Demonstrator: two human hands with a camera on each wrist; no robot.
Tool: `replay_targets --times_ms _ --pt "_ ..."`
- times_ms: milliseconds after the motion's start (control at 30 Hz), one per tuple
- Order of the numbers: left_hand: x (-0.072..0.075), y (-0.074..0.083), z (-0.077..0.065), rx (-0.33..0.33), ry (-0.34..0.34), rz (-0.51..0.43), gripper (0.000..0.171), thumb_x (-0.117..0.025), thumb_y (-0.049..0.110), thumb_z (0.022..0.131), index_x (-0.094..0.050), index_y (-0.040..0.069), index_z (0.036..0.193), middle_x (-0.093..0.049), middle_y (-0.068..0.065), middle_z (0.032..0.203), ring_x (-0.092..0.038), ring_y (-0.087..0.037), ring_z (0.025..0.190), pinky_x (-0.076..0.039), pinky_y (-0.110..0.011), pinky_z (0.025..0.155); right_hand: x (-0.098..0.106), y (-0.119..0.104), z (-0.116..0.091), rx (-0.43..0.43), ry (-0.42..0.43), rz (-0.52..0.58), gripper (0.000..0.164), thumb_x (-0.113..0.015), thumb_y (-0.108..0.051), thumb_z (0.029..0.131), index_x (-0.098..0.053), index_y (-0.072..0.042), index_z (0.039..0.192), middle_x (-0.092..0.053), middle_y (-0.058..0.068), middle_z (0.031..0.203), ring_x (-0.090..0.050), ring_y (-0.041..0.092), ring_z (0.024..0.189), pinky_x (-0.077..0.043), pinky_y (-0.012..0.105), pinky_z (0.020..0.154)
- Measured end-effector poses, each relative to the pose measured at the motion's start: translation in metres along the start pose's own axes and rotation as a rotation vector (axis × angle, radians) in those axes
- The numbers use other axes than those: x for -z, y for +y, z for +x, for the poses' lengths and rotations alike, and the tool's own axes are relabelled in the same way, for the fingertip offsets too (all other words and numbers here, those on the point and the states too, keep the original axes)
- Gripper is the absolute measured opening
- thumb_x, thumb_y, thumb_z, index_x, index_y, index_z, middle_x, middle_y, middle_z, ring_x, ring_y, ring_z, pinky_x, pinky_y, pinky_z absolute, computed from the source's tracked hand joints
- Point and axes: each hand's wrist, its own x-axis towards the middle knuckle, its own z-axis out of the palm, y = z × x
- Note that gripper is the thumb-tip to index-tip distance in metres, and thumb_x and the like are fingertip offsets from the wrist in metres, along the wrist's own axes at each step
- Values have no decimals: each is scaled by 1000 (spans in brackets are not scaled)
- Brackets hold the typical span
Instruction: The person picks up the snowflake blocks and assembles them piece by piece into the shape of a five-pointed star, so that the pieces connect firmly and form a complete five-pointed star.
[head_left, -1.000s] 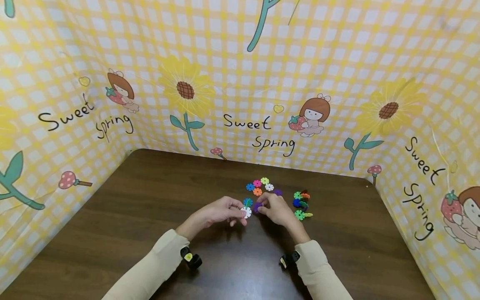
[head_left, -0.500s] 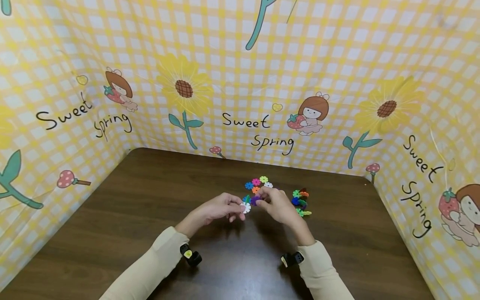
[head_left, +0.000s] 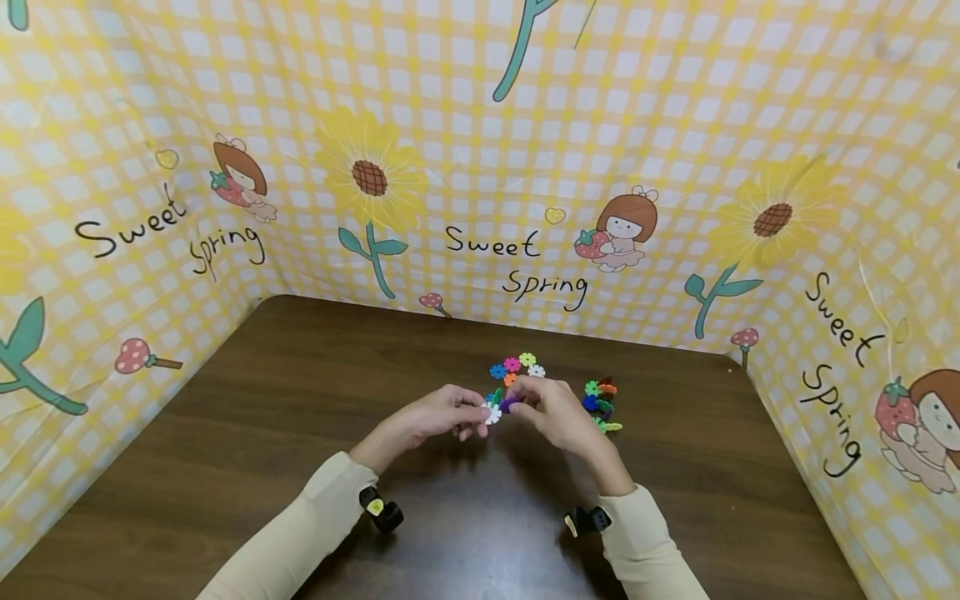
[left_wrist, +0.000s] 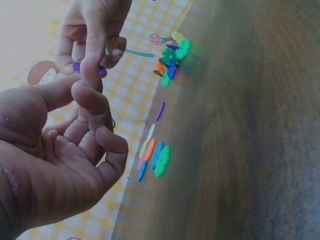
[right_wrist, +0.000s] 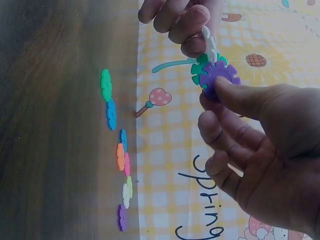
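Above the table, my left hand [head_left: 446, 412] pinches a white notched flower-shaped plastic disc [head_left: 492, 413] between thumb and fingertips. My right hand [head_left: 551, 412] pinches a purple notched disc [right_wrist: 219, 80], thumb flat on its face. In the right wrist view the edges of the white disc [right_wrist: 210, 45] and the purple disc meet; whether their slots interlock cannot be told. A green disc [right_wrist: 199, 70] shows just behind the purple one, and how it is joined is hidden. In the left wrist view, my left fingers partly cover the purple disc [left_wrist: 102, 71].
Loose discs lie on the brown table [head_left: 300, 358] beyond my hands, among them pink [head_left: 512, 364], yellow [head_left: 528, 359], blue [head_left: 498, 372] and orange [head_left: 511, 380]. Right of my right hand sits a cluster of joined discs [head_left: 600, 402]. A checked cloth [head_left: 480, 167] rises behind the table.
My right hand has moved a little left and up, bringing the purple disc from apart up against the white one. The purple disc has turned more edge-on. My left hand has barely moved.
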Motion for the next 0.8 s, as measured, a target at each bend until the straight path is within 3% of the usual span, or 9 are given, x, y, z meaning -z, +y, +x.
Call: replay_targets --times_ms 333,800 --pt "-1 5 -1 -28 -11 -66 19 -60 17 102 -65 -2 102 -72 -5 80 -53 -11 62 -45 -25 64 1 1 1 107 47 4 8 -73 -8 92 -71 -13 98 -72 -4 90 -68 13 80 -56 26 76" --pt "-2 5 -4 -29 -39 -74 14 -60 12 101 -65 1 95 -72 -5 75 -45 -9 55 -38 -22 59 -5 9 0 247 62 -3 9 -70 -5 92 -72 -11 98 -72 -1 91 -64 11 78 -55 25 71"
